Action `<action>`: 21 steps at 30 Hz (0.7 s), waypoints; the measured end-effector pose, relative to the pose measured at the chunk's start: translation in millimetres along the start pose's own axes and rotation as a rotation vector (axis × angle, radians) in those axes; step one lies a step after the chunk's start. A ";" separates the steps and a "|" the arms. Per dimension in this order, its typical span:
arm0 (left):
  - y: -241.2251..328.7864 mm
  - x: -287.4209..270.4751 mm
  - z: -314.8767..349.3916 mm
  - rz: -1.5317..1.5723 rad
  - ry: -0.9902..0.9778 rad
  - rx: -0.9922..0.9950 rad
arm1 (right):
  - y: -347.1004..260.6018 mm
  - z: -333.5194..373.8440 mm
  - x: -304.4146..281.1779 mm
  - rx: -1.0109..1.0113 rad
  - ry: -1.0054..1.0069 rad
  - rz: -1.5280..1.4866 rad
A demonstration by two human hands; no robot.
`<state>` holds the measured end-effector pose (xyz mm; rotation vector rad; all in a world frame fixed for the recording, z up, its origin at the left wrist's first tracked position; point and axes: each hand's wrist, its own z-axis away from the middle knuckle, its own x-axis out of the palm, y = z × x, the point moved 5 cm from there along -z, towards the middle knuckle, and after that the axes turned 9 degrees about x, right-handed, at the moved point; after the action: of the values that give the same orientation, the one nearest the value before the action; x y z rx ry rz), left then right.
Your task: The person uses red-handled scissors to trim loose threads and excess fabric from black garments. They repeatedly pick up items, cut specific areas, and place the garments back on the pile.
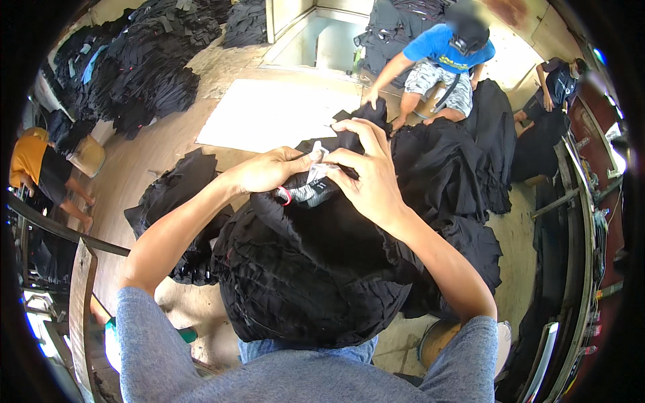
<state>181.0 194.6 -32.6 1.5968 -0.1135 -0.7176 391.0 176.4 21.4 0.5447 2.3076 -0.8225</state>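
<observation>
A heap of black cloth pieces [302,282] lies across my lap. Above its far edge, my left hand [272,169] is closed, its thumb and fingers pinching a small white piece of fabric [316,161] among the black cloth. Facing it, my right hand [366,178] pinches the other side of the same white piece between thumb and index finger, with the other fingers raised and bent. Just below the hands shows a grey-and-white striped strip of fabric [316,195]. A small red loop [285,195] sits at its left end, near my left hand.
Black cloth piles lie at left [171,195], right [447,168] and far left [134,64]. A white sheet [269,114] covers floor ahead. A person in blue [437,54] sits beyond the right pile; others are at far left [47,164] and far right [554,87]. A wooden post [80,309] stands left.
</observation>
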 end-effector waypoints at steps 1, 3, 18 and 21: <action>2.6 0.6 -1.0 -0.006 -0.009 0.030 | 0.6 -2.0 0.7 0.022 -0.008 -0.036; 2.1 2.6 1.0 -0.007 -0.065 -0.062 | 2.7 -0.3 2.3 0.090 -0.053 -0.083; -30.3 19.2 92.7 -0.333 -0.437 0.056 | 315.9 32.2 -431.4 0.685 0.643 0.746; -39.6 32.8 112.0 -0.411 -0.469 0.175 | 291.4 43.0 -593.5 0.591 0.807 1.195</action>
<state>137.5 89.4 -79.9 1.6072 -0.1968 -1.4309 998.7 258.4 272.4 2.5322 1.6811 -0.6595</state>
